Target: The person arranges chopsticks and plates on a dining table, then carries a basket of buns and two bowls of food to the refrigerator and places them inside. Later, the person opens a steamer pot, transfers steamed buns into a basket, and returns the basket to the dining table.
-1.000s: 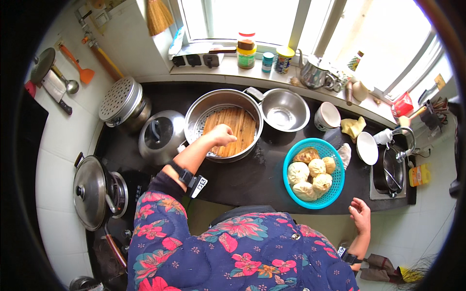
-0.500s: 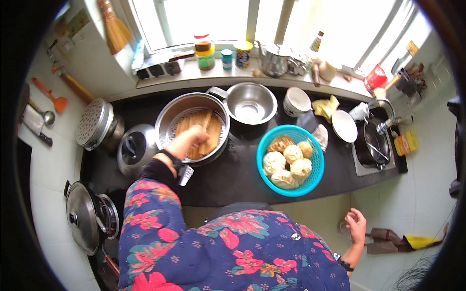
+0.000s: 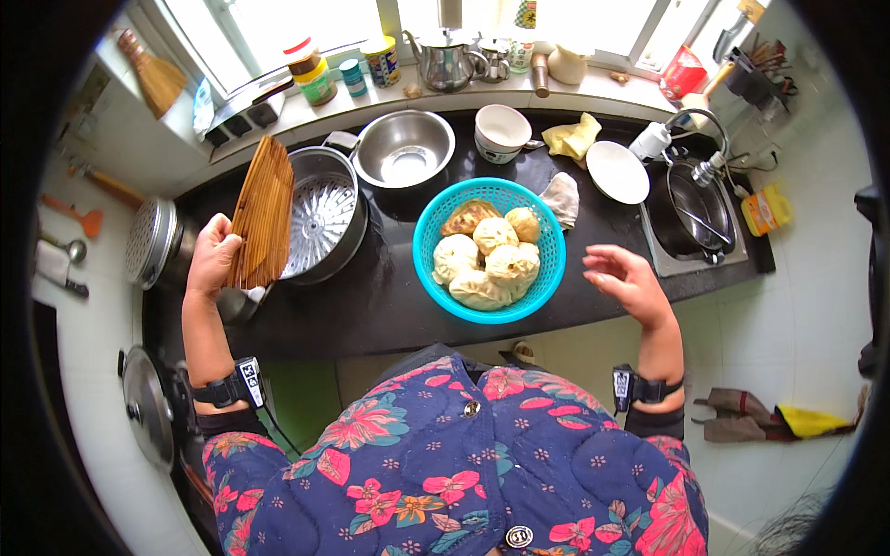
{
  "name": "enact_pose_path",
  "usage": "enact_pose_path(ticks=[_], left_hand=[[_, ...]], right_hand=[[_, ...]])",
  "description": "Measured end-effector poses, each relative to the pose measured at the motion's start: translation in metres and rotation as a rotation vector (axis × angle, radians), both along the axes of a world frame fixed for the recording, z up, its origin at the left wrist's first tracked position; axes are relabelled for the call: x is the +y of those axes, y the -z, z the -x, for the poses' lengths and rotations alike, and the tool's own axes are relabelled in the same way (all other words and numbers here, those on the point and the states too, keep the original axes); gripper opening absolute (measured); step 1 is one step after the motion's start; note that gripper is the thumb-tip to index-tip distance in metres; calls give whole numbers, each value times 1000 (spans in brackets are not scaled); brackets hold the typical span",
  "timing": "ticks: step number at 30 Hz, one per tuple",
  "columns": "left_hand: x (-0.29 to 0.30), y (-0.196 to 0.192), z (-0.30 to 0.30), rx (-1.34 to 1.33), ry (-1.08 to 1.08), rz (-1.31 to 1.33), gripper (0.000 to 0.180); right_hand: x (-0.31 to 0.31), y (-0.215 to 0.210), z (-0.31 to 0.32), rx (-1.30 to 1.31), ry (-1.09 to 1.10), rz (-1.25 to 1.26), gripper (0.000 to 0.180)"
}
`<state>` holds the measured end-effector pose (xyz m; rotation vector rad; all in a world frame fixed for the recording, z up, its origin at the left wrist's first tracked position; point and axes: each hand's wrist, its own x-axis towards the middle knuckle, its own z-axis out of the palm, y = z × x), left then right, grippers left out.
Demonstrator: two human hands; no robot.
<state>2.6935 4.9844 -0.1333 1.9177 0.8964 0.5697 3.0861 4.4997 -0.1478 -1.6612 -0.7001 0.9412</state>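
My left hand (image 3: pixel 213 255) is closed around the edge of a slatted bamboo steamer mat (image 3: pixel 264 218). The mat is held up on a tilt, over the left side of a steel steamer pot (image 3: pixel 350 236), partly covering it. A perforated metal plate (image 3: pixel 320 208) shows inside the pot. My right hand (image 3: pixel 629 281) hangs open and empty, fingers apart, to the right of a teal plastic basket (image 3: pixel 556 255). Several steamed buns (image 3: pixel 480 289) and a browned flat piece (image 3: pixel 468 216) lie in that basket.
Behind stand a steel bowl (image 3: pixel 405 153) and a white cup (image 3: pixel 502 130). A cloth (image 3: pixel 560 200), a white plate (image 3: pixel 617 172) and a sink holding a dark pot (image 3: pixel 686 218) are to the right. Jars and a kettle (image 3: pixel 445 65) line the sill. A lidded wok (image 3: pixel 148 408) sits left.
My left hand has lifted the bamboo mat out of the steamer pot and moved left with it. My right hand has come up from low on the right to beside the basket.
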Motion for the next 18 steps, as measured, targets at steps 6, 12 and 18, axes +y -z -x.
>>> enact_pose_path(ticks=[6,12,18], left_hand=[[-146,-70,-20,-75,30,54,16],[-274,-74,-65,-165,36,250,17],[-332,-23,-116,-5,115,359,16]], right_hand=[[55,8,-50,199,-519,-131,53],[83,40,-11,422,-839,-162,87],[53,56,21,811,-977,-55,79]])
